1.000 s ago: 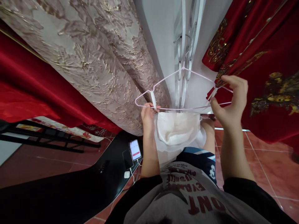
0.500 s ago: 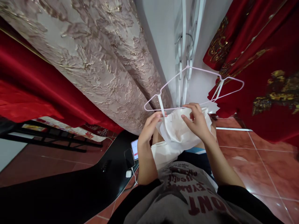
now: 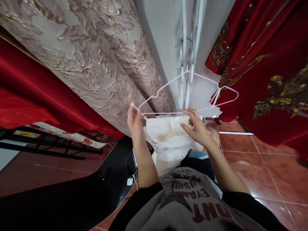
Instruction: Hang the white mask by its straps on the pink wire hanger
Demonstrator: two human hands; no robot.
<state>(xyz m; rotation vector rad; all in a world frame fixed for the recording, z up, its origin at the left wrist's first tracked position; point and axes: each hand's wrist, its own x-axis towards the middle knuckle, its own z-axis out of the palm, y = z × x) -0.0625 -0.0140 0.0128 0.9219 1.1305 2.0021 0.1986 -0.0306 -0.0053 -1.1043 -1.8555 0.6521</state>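
A white garment (image 3: 166,130) with thin straps lies across my lap, under a pale pink hanger (image 3: 169,84). My left hand (image 3: 134,120) pinches the garment's left strap (image 3: 136,107) at the hanger's left end, with the strap stretched out past that end. The right strap (image 3: 216,97) is looped over the hanger's right arm, in the notch. My right hand (image 3: 196,126) is over the garment's right part, its fingers apart. Its index fingertip is at the hanger's bottom bar; whether it touches the bar is unclear.
The hanger's hook hangs at a white metal rack (image 3: 184,41). A beige brocade cloth (image 3: 103,57) drapes at left, red embroidered cloth (image 3: 269,80) at right. A phone (image 3: 130,165) and white charger (image 3: 130,181) lie on a black glossy surface (image 3: 72,195).
My left hand has moved left with the strap, which has come out of the hanger's left notch to its outer end. The garment's top edge is spread wider. My right hand stays near the bar.
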